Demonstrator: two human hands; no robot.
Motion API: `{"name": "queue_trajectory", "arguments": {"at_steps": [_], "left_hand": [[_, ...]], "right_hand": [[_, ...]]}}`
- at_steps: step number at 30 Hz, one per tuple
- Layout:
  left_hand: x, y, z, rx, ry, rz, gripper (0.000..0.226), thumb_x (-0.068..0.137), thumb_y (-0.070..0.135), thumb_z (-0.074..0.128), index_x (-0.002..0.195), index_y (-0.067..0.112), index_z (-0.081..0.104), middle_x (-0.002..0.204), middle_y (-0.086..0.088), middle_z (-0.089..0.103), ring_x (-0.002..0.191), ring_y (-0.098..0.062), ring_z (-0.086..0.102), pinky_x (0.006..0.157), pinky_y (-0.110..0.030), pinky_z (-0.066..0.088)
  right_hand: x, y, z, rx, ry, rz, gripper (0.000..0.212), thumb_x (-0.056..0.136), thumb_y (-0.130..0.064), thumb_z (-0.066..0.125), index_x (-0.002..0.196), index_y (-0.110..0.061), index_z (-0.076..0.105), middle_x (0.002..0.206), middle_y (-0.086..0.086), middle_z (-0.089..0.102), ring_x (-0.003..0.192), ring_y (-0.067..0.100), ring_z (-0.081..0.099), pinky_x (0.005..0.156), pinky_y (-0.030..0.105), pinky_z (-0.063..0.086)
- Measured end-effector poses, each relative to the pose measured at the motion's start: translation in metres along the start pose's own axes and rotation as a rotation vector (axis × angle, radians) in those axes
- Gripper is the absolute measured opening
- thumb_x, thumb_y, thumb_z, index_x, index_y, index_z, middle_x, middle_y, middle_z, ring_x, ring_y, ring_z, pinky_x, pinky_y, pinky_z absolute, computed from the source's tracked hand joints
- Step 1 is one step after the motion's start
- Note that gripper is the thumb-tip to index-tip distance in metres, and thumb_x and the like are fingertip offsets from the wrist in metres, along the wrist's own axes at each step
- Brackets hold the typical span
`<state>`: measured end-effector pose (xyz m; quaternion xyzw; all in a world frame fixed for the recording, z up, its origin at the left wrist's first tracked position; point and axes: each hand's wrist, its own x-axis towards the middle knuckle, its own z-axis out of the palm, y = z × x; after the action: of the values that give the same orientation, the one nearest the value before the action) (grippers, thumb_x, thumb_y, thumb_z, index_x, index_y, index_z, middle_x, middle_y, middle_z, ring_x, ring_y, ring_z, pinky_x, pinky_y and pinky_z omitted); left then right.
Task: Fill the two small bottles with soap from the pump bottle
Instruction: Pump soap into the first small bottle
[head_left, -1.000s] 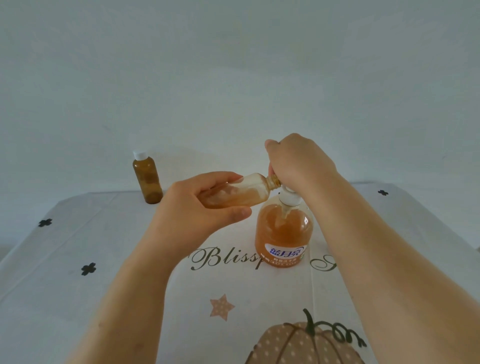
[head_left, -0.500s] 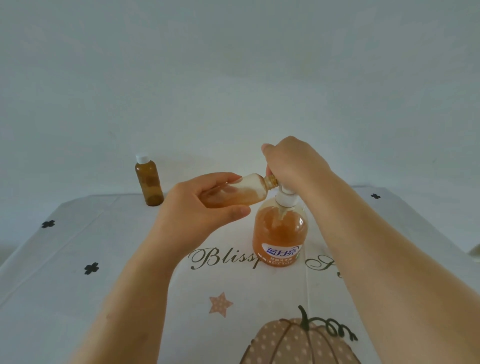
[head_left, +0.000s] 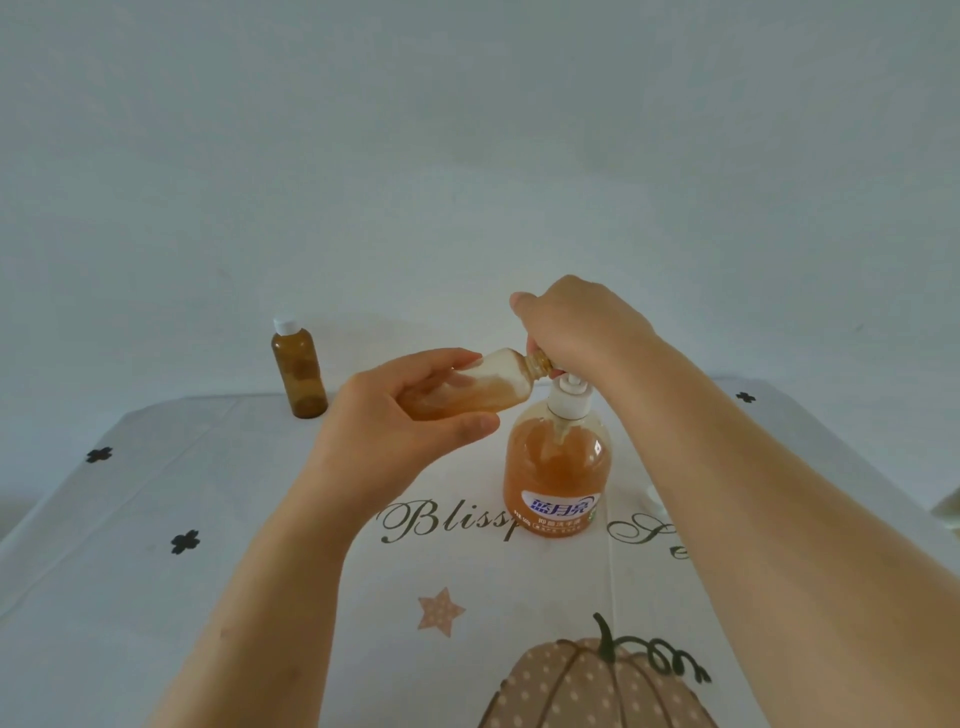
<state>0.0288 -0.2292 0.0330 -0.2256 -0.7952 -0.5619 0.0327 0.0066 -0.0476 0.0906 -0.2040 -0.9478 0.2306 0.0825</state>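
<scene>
Both hands are gripping: left hand (head_left: 400, 421) the tilted small bottle (head_left: 488, 389), its neck meeting right hand (head_left: 576, 327), which is curling over the pump bottle (head_left: 558, 467).

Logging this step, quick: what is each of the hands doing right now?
Left hand: holds the small bottle, tipped sideways.
Right hand: fingers curled over the top of the pump bottle.

**Orange, amber and white**

The clear round pump bottle (head_left: 556, 467) holds orange soap, with a white pump and a blue-and-white label. The small amber plastic bottle (head_left: 300, 371) has a white cap. The small clear bottle (head_left: 498, 387) shows amber streaked with cream. The white cloth counter (head_left: 156, 597) carries black clover marks (head_left: 185, 541), dark green script (head_left: 441, 522), a dotted tan star (head_left: 440, 610) and a dotted brown pumpkin (head_left: 587, 686).
</scene>
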Motion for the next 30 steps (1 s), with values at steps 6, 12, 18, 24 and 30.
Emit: {"name": "queue_trajectory", "arguments": {"at_steps": [6, 12, 18, 24, 30], "left_hand": [[0.003, -0.004, 0.000, 0.050, -0.028, -0.005, 0.041, 0.067, 0.032, 0.086, 0.095, 0.054, 0.065, 0.095, 0.029, 0.067, 0.091, 0.019, 0.058, 0.067, 0.003, 0.042], [0.003, -0.005, 0.000, 0.040, -0.041, -0.025, 0.041, 0.067, 0.032, 0.086, 0.095, 0.054, 0.066, 0.091, 0.033, 0.067, 0.089, 0.020, 0.057, 0.067, 0.004, 0.040], [0.002, -0.003, 0.000, 0.046, -0.045, -0.022, 0.041, 0.068, 0.032, 0.085, 0.098, 0.053, 0.066, 0.092, 0.032, 0.067, 0.089, 0.020, 0.058, 0.065, 0.001, 0.043], [0.001, 0.001, 0.002, -0.011, 0.003, 0.013, 0.042, 0.069, 0.029, 0.085, 0.100, 0.050, 0.066, 0.096, 0.023, 0.070, 0.090, 0.018, 0.059, 0.069, 0.003, 0.041], [-0.002, 0.003, 0.002, -0.010, 0.016, 0.032, 0.042, 0.069, 0.030, 0.085, 0.101, 0.051, 0.065, 0.096, 0.023, 0.070, 0.092, 0.016, 0.060, 0.070, 0.003, 0.042]], "right_hand": [[0.006, 0.008, 0.011, 0.004, -0.042, -0.007, 0.045, 0.103, -0.036, 0.035, 0.095, -0.013, 0.072, 0.083, 0.004, 0.068, 0.072, 0.021, 0.060, 0.063, 0.031, 0.041], [0.010, 0.009, 0.014, 0.082, -0.057, 0.013, 0.045, 0.101, -0.038, 0.038, 0.094, -0.012, 0.074, 0.081, 0.004, 0.068, 0.071, 0.022, 0.060, 0.071, 0.035, 0.047], [0.007, 0.009, 0.014, 0.093, -0.051, 0.029, 0.043, 0.100, -0.036, 0.040, 0.094, -0.011, 0.074, 0.079, 0.003, 0.068, 0.067, 0.022, 0.059, 0.070, 0.034, 0.047], [0.005, 0.000, 0.003, 0.112, -0.066, 0.084, 0.040, 0.097, -0.030, 0.042, 0.094, -0.009, 0.076, 0.076, 0.005, 0.072, 0.063, 0.023, 0.060, 0.074, 0.034, 0.051], [0.003, -0.003, -0.002, 0.100, -0.062, 0.097, 0.035, 0.097, -0.017, 0.042, 0.099, -0.007, 0.076, 0.087, 0.009, 0.075, 0.067, 0.025, 0.061, 0.081, 0.033, 0.054]]}}
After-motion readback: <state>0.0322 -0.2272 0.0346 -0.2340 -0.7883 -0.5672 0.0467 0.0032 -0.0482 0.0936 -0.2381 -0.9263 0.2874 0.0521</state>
